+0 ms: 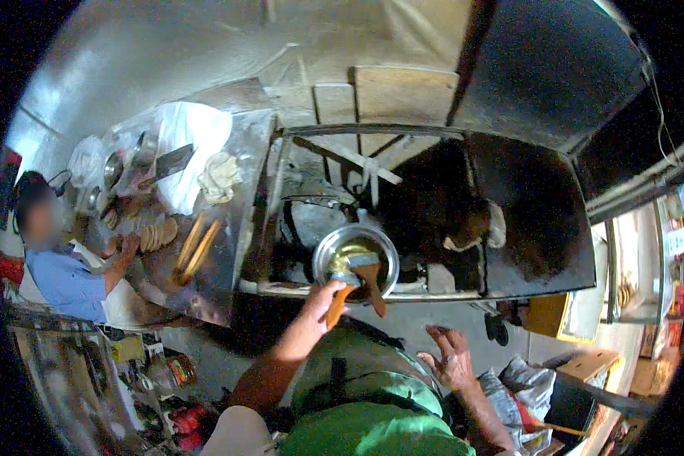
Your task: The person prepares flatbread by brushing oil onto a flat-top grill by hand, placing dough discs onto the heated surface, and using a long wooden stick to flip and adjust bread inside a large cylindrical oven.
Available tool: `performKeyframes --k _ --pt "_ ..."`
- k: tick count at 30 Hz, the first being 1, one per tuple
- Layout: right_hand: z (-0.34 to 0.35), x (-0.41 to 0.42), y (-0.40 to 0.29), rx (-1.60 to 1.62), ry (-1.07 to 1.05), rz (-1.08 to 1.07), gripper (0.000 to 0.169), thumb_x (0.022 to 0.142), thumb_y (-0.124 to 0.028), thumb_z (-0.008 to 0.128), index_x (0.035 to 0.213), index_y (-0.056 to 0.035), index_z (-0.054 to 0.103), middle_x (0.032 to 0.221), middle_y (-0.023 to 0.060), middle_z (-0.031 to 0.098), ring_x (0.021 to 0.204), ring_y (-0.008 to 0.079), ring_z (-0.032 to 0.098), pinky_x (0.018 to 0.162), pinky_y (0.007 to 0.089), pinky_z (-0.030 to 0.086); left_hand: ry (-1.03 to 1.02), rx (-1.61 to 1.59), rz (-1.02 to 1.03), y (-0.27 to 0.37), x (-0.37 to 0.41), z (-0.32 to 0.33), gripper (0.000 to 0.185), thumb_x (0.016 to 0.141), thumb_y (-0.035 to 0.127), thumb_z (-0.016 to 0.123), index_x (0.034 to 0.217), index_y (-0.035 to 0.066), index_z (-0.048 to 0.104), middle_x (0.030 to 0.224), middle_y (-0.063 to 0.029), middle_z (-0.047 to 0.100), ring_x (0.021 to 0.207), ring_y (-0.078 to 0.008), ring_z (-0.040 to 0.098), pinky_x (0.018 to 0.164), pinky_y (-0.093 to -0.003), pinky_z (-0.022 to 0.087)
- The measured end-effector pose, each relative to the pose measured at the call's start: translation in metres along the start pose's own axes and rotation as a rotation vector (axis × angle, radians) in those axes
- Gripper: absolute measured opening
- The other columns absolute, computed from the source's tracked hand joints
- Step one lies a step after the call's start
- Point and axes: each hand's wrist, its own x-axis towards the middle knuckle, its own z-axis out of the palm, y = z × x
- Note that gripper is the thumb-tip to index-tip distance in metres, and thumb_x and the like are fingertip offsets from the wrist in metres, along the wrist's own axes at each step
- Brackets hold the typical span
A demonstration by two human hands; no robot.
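My left hand point(326, 302) grips the wooden handle of a flat brush point(340, 306). Its metal ferrule reaches over the near rim of a round metal bowl point(393, 256), which contains a yellowish liquid that looks like oil. A second flat brush point(370, 280) leans inside the same bowl, its brown handle sticking out over the front edge. My right hand point(449, 358) hangs free to the right of the green apron point(370, 404), fingers apart and nothing in them. The bowl sits at the front of a dark, sooty stove-like unit point(533, 228); what supports it underneath is hidden.
At the left work table point(222, 268), a person point(74, 279) handles flat dough-like rounds point(158, 235). Wooden sticks point(198, 251), a cleaver point(168, 165) and a crumpled cloth point(219, 178) lie there. Grey bags point(527, 387) stand at my lower right.
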Motion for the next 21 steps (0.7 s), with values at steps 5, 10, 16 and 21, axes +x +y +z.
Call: performKeyframes --k 5,10,16,21 --pt "0.115 0.009 -0.017 0.149 -0.150 0.175 0.049 0.085 -0.022 0.076 0.127 -0.0038 0.059 0.112 0.0182 0.063 0.090 0.0322 0.068 0.075 0.0429 0.056 0.131 -0.087 0.100 0.113 0.046 -0.107 0.039 0.080 0.033 0.073 0.110 0.011 0.063 0.107 -0.0046 0.065 0.088 -0.0206 0.063 0.066 -0.0371 0.055" --pt "0.180 0.080 -0.098 0.299 -0.239 0.331 0.049 0.085 -0.018 0.075 0.128 -0.0026 0.057 0.109 0.0203 0.063 0.089 0.0301 0.071 0.072 0.0407 0.057 0.111 -0.097 0.214 0.245 0.118 -0.171 0.038 0.077 0.035 0.075 0.104 0.012 0.065 0.090 -0.0052 0.064 0.076 -0.0203 0.060 0.057 -0.0331 0.055" --pt "0.230 0.097 -0.128 0.175 -0.279 0.414 0.047 0.090 -0.036 0.067 0.127 -0.0089 0.058 0.116 0.0189 0.063 0.094 0.0373 0.067 0.079 0.0459 0.056 -0.207 -0.124 0.369 0.352 0.265 -0.282 0.019 0.086 0.025 0.066 0.098 0.010 0.066 0.086 -0.0012 0.060 0.071 -0.0173 0.055 0.062 -0.0353 0.048" --pt "0.214 0.107 -0.163 0.096 -0.332 0.641 0.047 0.091 -0.035 0.066 0.129 -0.0099 0.057 0.119 0.0188 0.062 0.096 0.0362 0.066 0.085 0.0465 0.055 -0.217 -0.141 0.416 0.408 0.368 -0.327 0.030 0.088 0.017 0.065 0.114 0.004 0.060 0.120 -0.0080 0.060 0.114 -0.0246 0.056 0.096 -0.0504 0.051"
